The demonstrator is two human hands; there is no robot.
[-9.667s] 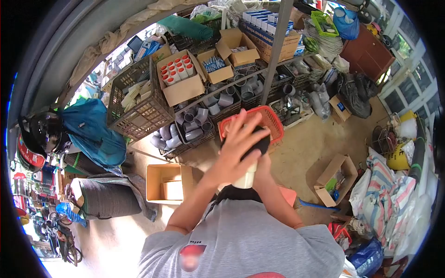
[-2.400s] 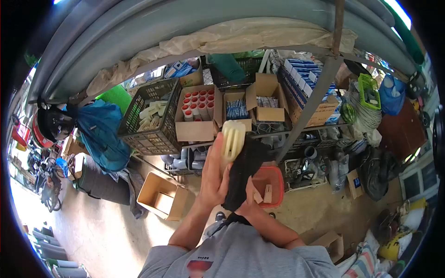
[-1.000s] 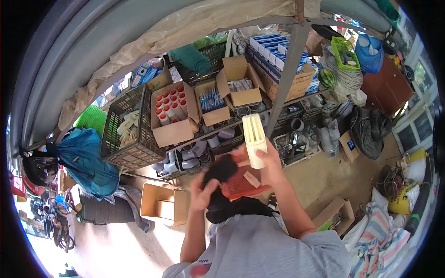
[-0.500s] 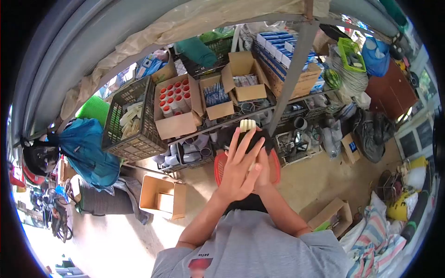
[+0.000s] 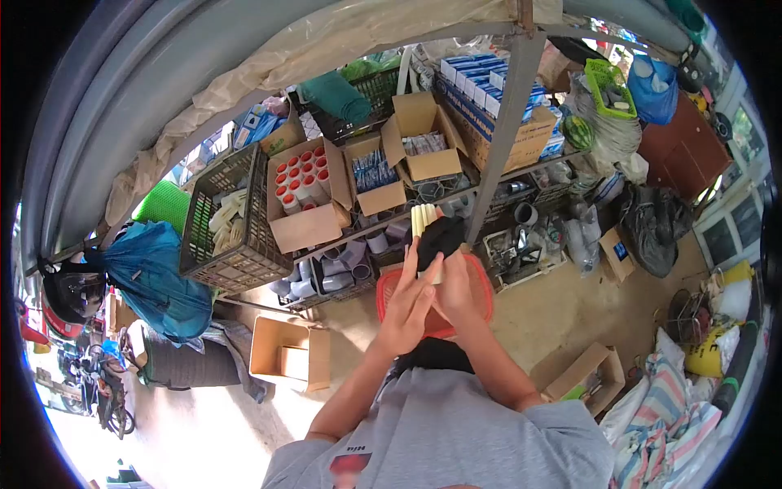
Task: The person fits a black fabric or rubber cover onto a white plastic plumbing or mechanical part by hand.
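Observation:
My left hand (image 5: 405, 311) and my right hand (image 5: 459, 295) are raised in front of my chest, close together. Between them is a cream and black bundle (image 5: 441, 241) that looks like folded work gloves. Its cream finger-like strips stick up past my left fingertips, and the black part covers some of my right fingers. My left fingers lie long against the near side of it; my right hand is curled along the other side. How the right fingers grip is partly hidden. A red plastic basket (image 5: 486, 303) shows below and behind my hands.
Ahead, a shelf carries a dark crate (image 5: 232, 265) of cream pieces, a carton of red-capped white tubes (image 5: 303, 178) and open cartons of packets. A grey metal post (image 5: 498, 134) rises ahead. Open cardboard boxes (image 5: 307, 359) lie on the floor, left and right.
My left hand, earlier laid flat across the right, has shifted left and lower. The bundle has tilted, and more of its cream strips and black part show. The camera view has shifted slightly.

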